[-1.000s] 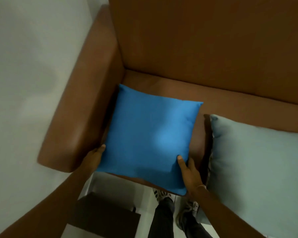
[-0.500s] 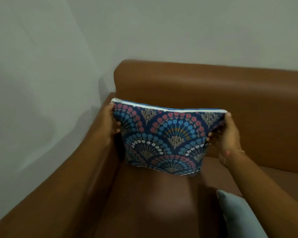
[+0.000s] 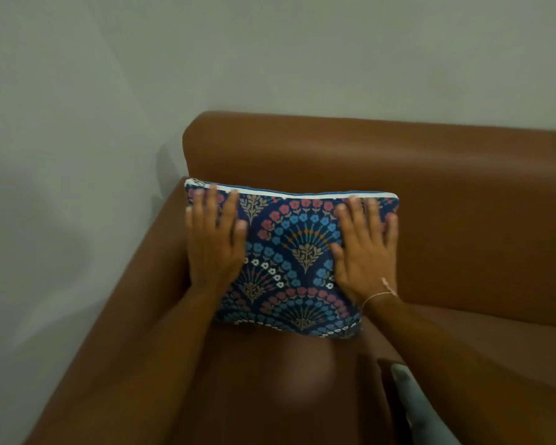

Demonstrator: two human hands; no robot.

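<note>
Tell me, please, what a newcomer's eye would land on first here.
The fan-patterned blue cushion stands out, propped against the backrest in the corner of the brown sofa. The left hand and right hand press flat on its front, fingers spread. A grey cushion pokes in at bottom right.

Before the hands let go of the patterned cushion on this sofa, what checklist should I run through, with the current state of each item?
1. Both hands flat on the patterned cushion: ok. The left hand and right hand press its face with straight fingers.
2. Cushion upright against the backrest: ok.
3. Bottom edge down on the seat: ok, as far as it shows.
4. Left edge close to the armrest: ok.
5. Zip edge fully closed: cannot tell, blurred.
6. Grey cushion apart from it: ok.
</note>
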